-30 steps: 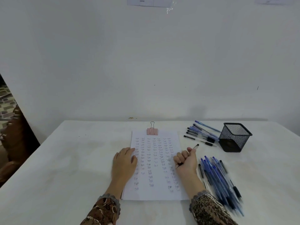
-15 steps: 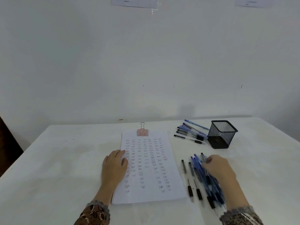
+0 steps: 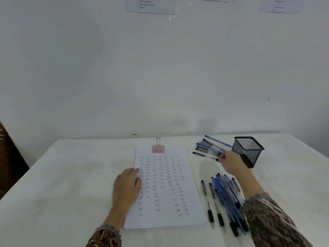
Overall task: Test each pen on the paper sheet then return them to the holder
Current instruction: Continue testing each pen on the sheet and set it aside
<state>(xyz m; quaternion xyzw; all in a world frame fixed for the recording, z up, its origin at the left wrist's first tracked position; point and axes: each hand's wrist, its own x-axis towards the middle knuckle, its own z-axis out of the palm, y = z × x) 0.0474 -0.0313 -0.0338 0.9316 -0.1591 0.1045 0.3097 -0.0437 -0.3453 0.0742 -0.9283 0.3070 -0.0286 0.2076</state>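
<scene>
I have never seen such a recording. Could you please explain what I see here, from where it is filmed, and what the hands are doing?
There is no machine here: a person works with two bare hands. The camera sits on the person's head and looks forward and down. The left hand lies flat on the left edge of the paper sheet, which is filled with rows of small handwritten words and has a pink binder clip at its top. The right hand reaches to the far group of pens beside the black mesh holder; whether it already pinches one is unclear. A second group of pens lies right of the sheet, on the white table.
</scene>
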